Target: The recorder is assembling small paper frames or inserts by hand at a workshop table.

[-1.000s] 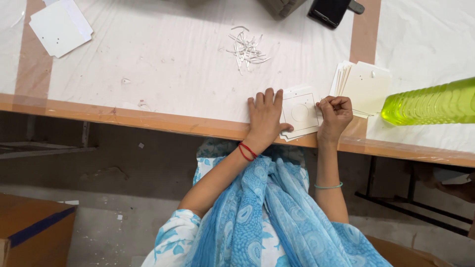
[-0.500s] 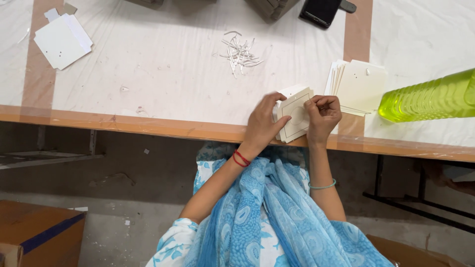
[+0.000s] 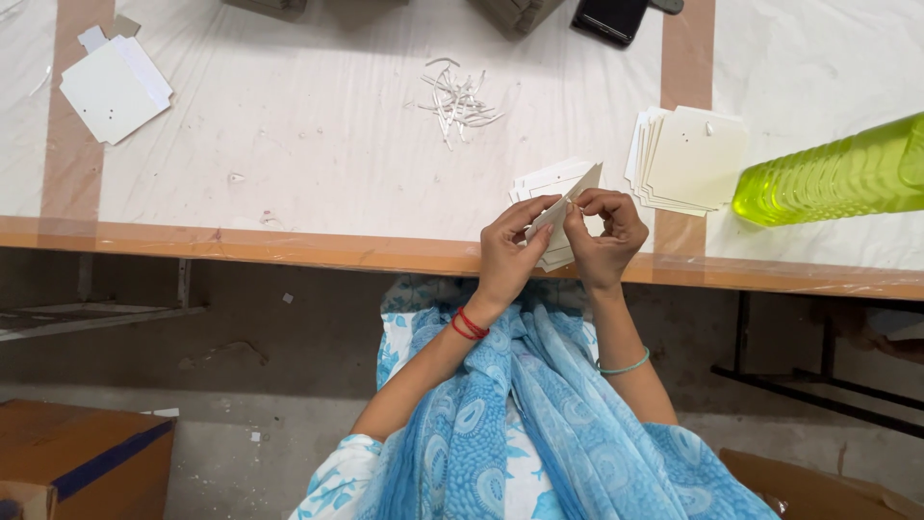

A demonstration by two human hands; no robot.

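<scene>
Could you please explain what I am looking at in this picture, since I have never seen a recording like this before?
There is no machine here: the picture comes from a camera worn on a person's head, looking down at their own two bare hands. The left hand and right hand together hold one cream card lifted off a small pile of cards at the table's near edge. Further right lies a second stack of cards, beside a lime green bottle on its side. A heap of thin clear strips lies farther back, white card pieces at the far left.
</scene>
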